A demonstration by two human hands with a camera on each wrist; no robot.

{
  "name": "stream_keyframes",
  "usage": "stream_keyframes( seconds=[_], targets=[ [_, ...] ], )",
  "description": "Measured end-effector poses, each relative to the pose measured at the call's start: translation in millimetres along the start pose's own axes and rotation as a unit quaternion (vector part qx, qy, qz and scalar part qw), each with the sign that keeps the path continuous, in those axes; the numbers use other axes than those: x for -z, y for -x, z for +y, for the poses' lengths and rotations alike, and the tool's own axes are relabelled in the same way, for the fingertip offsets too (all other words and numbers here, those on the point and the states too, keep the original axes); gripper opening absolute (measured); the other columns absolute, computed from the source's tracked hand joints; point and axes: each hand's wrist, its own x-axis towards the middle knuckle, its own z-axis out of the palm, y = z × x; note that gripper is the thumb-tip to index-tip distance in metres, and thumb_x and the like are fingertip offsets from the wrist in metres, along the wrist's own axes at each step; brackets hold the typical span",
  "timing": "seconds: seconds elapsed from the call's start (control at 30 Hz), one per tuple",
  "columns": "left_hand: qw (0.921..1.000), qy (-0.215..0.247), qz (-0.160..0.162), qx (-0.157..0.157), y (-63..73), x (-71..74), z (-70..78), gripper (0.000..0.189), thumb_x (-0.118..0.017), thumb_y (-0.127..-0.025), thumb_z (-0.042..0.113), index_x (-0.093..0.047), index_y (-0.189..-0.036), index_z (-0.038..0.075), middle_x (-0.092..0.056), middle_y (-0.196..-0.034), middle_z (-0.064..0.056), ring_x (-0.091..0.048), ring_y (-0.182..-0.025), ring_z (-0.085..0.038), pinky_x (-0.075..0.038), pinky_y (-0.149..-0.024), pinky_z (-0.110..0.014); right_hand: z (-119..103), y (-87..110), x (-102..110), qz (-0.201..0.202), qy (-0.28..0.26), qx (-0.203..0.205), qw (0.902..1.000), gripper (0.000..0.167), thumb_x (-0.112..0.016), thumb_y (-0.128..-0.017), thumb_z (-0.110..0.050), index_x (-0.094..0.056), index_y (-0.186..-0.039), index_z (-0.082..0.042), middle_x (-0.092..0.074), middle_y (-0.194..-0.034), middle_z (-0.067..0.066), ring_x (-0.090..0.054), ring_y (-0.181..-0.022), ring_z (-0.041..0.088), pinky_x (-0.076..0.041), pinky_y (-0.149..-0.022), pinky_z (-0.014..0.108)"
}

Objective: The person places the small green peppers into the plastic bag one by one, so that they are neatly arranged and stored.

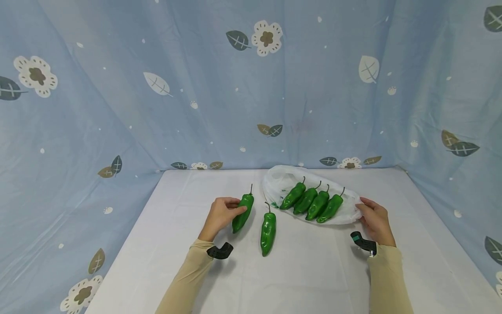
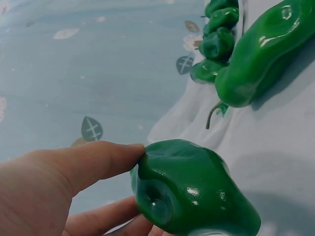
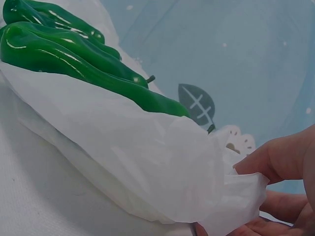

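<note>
My left hand [image 1: 224, 215] pinches a green pepper [image 1: 243, 213] between thumb and fingers, its stem pointing away from me. In the left wrist view that pepper [image 2: 192, 189] shows its blunt lower end. Just right of it, another green pepper [image 1: 268, 234] lies on the table, untouched. Several more green peppers [image 1: 311, 201] lie side by side on a thin white plastic bag [image 1: 347, 216]. My right hand [image 1: 375, 219] pinches the bag's right end; the right wrist view shows the gathered plastic [image 3: 241, 196] between thumb and fingers.
A white cloth covers the table [image 1: 313, 270]. Blue curtain [image 1: 219, 109] with leaf and flower prints hangs behind and at both sides. Black wrist mounts [image 1: 220, 251] sit on both beige sleeves [image 1: 188, 279].
</note>
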Motion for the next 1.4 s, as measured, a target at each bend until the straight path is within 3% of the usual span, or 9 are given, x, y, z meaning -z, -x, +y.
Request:
stream_keyframes(
  seconds=[0.83, 1.07, 1.4],
  targets=[
    [0.9998, 0.018, -0.003, -0.008, -16.2, 0.7, 16.6, 0.039, -0.081, -0.09, 0.03, -0.076, -0.12, 0.006, -0.078, -0.113, -0.012, -0.074, -0.106, -0.027, -0.063, -0.084, -0.039, 2.2, -1.3, 0.1, 0.004, 0.003, -0.001, 1.0, 0.064, -0.048, -0.107, -0.027, -0.028, -0.163, -0.003, -0.036, -0.161, 0.018, -0.051, -0.104, 0.006, -0.049, -0.072, 0.012],
    [0.9997, 0.022, 0.001, -0.013, -21.0, -1.4, 23.2, 0.037, -0.082, -0.09, 0.028, -0.076, -0.119, 0.006, -0.078, -0.11, -0.012, -0.074, -0.104, -0.027, -0.063, -0.083, -0.038, 2.2, -2.9, -0.2, 0.008, 0.008, -0.001, 0.9999, 0.064, -0.049, -0.107, -0.027, -0.029, -0.162, -0.003, -0.042, -0.151, 0.012, -0.051, -0.1, 0.006, -0.05, -0.072, 0.014],
    [0.9996, 0.021, -0.004, -0.016, -28.7, -5.8, 30.6, 0.037, -0.082, -0.09, 0.03, -0.077, -0.118, 0.007, -0.078, -0.114, -0.012, -0.074, -0.107, -0.027, -0.062, -0.087, -0.04, 2.4, -3.2, 0.3, 0.006, 0.012, 0.0, 0.9999, 0.064, -0.048, -0.107, -0.028, -0.028, -0.163, -0.003, -0.038, -0.157, 0.015, -0.05, -0.103, 0.008, -0.049, -0.073, 0.013]
  ],
)
